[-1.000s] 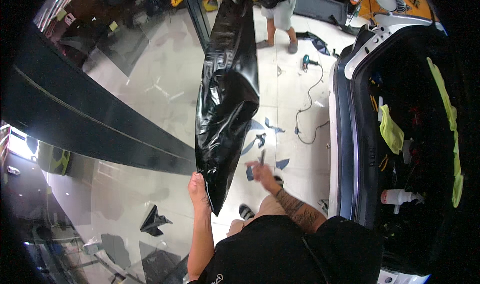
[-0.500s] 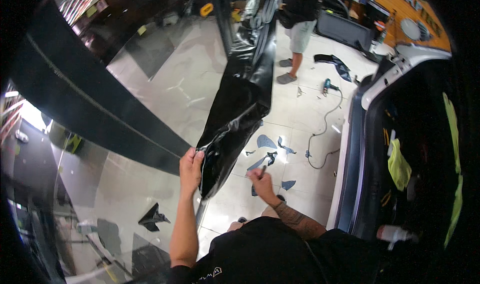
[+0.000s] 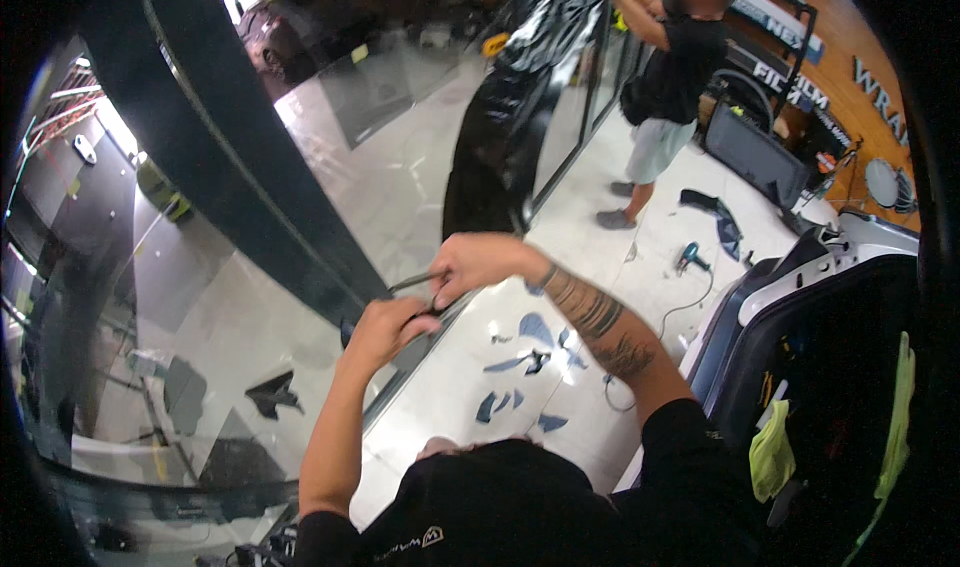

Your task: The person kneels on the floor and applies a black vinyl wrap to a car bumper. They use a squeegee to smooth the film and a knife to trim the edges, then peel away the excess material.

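Close together at the middle, my two hands meet by the glass's edge. My left hand (image 3: 385,335) is closed, thumb and fingers pinched; a small dark bit shows at its fingertips, too little to name. My right hand (image 3: 482,267) grips a slim dark pen-like tool (image 3: 418,281) that points left toward the dark pillar. Just beyond my right hand hangs a long sheet of glossy black film (image 3: 495,157), wrinkled near its top. Its lower end is hidden behind my right hand.
Another person (image 3: 680,77) stands far right, arms raised near the film's top. A dark pillar (image 3: 250,167) crosses the glass at left. Film scraps (image 3: 535,327) and a heat gun (image 3: 692,257) with its cord lie on the floor. An open vehicle body (image 3: 745,312) stands at right.
My right hand has come up and left with the tool, beside my left hand. The film's lower end no longer shows in my left hand. My view has swung, shifting the other person rightward.
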A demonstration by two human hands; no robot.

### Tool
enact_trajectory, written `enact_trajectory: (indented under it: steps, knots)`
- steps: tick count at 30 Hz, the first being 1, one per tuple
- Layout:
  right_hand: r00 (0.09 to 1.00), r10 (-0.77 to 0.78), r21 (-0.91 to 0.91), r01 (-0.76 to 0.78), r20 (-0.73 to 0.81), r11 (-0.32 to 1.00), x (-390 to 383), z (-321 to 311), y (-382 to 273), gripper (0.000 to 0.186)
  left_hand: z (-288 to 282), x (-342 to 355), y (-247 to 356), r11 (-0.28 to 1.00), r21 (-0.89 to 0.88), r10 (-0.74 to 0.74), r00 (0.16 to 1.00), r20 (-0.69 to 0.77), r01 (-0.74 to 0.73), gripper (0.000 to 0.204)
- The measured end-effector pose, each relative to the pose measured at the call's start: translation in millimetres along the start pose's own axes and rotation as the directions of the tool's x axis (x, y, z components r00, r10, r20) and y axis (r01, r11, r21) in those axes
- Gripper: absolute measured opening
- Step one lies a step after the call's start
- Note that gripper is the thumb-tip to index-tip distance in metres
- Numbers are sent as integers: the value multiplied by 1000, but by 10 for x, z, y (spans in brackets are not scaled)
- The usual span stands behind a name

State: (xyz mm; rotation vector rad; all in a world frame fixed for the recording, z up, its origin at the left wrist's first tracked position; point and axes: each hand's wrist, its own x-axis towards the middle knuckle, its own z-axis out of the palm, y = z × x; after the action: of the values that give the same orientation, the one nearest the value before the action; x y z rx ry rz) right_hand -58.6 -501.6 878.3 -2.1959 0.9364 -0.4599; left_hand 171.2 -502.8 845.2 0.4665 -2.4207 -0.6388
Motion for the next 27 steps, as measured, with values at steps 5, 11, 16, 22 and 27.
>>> enact_trajectory:
  steps: [5, 11, 16, 22, 27]
  knots:
    - [961, -21, -69, 2, -275, 998, -200, -3, -156, 23, 182, -706, -325, 839, -240, -481, 871, 96, 489, 42]
    - [852, -1, -186, -113, -523, 976, -395, -71, -91, 18, 521, -575, -411, 894, -95, -398, 873, 282, 438, 32]
    - [646, -51, -195, -154, -762, 969, -579, -89, -111, 19, 236, 55, -1263, 809, 487, -475, 854, 213, 328, 21]
    - [401, 140, -62, -451, -905, 891, -589, 455, -341, 19, -939, 1553, -1271, 954, 124, 226, 923, 310, -275, 44]
    - [400, -53, -195, -323, -915, 926, 357, 885, -317, 18, -1708, 1817, -1365, 805, 408, 25, 712, 702, -431, 45]
